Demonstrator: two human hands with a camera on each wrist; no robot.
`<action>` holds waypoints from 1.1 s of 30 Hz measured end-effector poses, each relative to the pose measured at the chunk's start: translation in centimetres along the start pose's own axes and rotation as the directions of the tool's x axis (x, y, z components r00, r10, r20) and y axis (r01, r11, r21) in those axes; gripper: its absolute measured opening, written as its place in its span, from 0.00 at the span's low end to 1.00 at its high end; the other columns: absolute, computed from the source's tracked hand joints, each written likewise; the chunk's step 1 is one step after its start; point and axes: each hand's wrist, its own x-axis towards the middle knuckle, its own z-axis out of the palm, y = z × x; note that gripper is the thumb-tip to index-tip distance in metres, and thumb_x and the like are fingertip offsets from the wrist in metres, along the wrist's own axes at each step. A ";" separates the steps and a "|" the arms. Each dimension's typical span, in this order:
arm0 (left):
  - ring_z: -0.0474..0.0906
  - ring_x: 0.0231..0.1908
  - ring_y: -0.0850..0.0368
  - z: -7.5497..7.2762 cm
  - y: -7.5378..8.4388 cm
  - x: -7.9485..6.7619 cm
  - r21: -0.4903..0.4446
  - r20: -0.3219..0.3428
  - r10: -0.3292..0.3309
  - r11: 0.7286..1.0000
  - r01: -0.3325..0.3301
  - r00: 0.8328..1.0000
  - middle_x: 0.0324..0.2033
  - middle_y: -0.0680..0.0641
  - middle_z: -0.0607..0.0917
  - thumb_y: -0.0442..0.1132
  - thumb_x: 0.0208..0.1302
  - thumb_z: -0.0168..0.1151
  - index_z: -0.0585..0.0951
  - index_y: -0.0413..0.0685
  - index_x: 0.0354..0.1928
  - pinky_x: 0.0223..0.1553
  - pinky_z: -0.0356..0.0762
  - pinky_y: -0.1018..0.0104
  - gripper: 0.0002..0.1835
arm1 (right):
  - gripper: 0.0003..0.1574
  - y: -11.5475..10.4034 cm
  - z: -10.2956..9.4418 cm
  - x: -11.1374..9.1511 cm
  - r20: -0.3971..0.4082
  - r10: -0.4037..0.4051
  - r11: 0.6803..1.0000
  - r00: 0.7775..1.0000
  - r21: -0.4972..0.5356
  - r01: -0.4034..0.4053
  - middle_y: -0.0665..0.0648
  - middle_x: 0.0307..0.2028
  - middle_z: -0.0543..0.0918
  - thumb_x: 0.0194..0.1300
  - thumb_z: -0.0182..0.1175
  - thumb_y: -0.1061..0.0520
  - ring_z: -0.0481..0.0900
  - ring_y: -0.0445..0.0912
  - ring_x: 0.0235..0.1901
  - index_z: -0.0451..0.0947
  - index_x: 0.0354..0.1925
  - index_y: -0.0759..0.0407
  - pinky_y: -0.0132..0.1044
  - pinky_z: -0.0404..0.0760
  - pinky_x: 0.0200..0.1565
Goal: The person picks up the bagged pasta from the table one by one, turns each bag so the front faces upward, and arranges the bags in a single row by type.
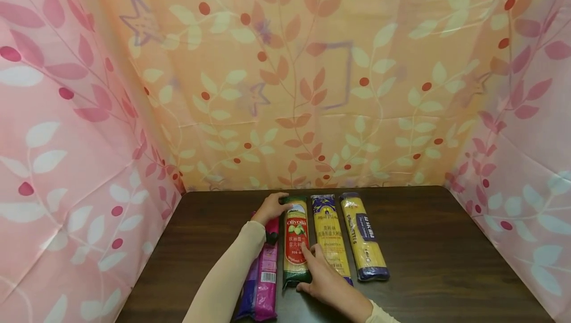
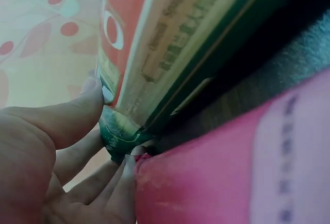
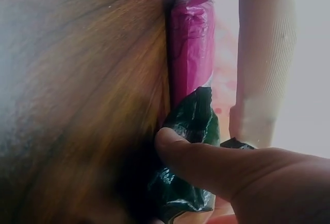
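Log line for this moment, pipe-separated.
left hand: touching Olivoila pack, far end | right hand: touching its near end | pink pack: left of it | two yellow packs: right

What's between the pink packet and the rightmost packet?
The head view shows two packets: the Olivoilà packet, left hand and right hand touching it, then a yellow packet.

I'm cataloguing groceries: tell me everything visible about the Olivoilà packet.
The Olivoilà packet, long and glossy, plastic-looking, has green ends and a red label with olives. It lies label up on the table, between a pink packet and a yellow packet. The left hand grips its far end, the right hand its near end.
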 end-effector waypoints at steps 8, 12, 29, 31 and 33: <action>0.74 0.69 0.31 -0.1 -0.6 0.1 -0.014 0.007 0.028 1.000 -0.028 1.000 0.73 0.31 0.74 0.45 0.77 0.68 0.72 0.41 0.78 0.66 0.74 0.35 0.33 | 0.68 0.2 0.2 -0.1 -0.015 -0.001 0.999 1.000 -0.052 0.000 0.66 0.63 0.68 0.55 0.85 0.50 0.79 0.54 0.54 0.59 0.82 0.69 0.47 0.86 0.51; 0.72 0.71 0.31 -0.5 -1.0 -0.6 0.009 -0.002 0.074 0.997 -0.074 0.997 0.73 0.31 0.74 0.44 0.76 0.69 0.71 0.40 0.78 0.68 0.72 0.34 0.35 | 0.68 0.1 0.3 -0.4 -0.013 0.006 0.997 1.000 -0.075 -0.007 0.71 0.69 0.65 0.56 0.85 0.48 0.74 0.65 0.65 0.59 0.82 0.67 0.58 0.83 0.58; 0.71 0.71 0.31 -3.3 -1.6 -4.7 0.234 0.102 0.155 0.956 -0.175 0.983 0.67 0.32 0.79 0.42 0.72 0.73 0.76 0.36 0.73 0.71 0.68 0.36 0.32 | 0.59 -1.4 0.6 -1.7 0.045 -0.242 0.952 0.969 -0.183 0.246 0.59 0.77 0.68 0.62 0.81 0.42 0.64 0.59 0.77 0.66 0.81 0.60 0.64 0.73 0.68; 0.70 0.71 0.30 -3.5 -1.8 -5.0 0.247 0.109 0.145 0.954 -0.168 0.983 0.67 0.31 0.79 0.43 0.73 0.73 0.76 0.36 0.73 0.72 0.68 0.36 0.33 | 0.59 -1.6 0.9 -1.8 0.062 -0.256 0.948 0.965 -0.180 0.263 0.60 0.78 0.68 0.63 0.79 0.39 0.63 0.61 0.77 0.66 0.81 0.60 0.66 0.72 0.69; 0.71 0.70 0.31 -3.7 -2.0 -5.4 0.256 0.119 0.134 0.953 -0.161 0.984 0.67 0.32 0.79 0.44 0.72 0.73 0.76 0.36 0.73 0.71 0.69 0.36 0.33 | 0.59 -1.8 1.3 -1.7 0.078 -0.264 0.944 0.961 -0.184 0.274 0.60 0.77 0.69 0.63 0.78 0.36 0.63 0.61 0.78 0.66 0.81 0.59 0.68 0.69 0.70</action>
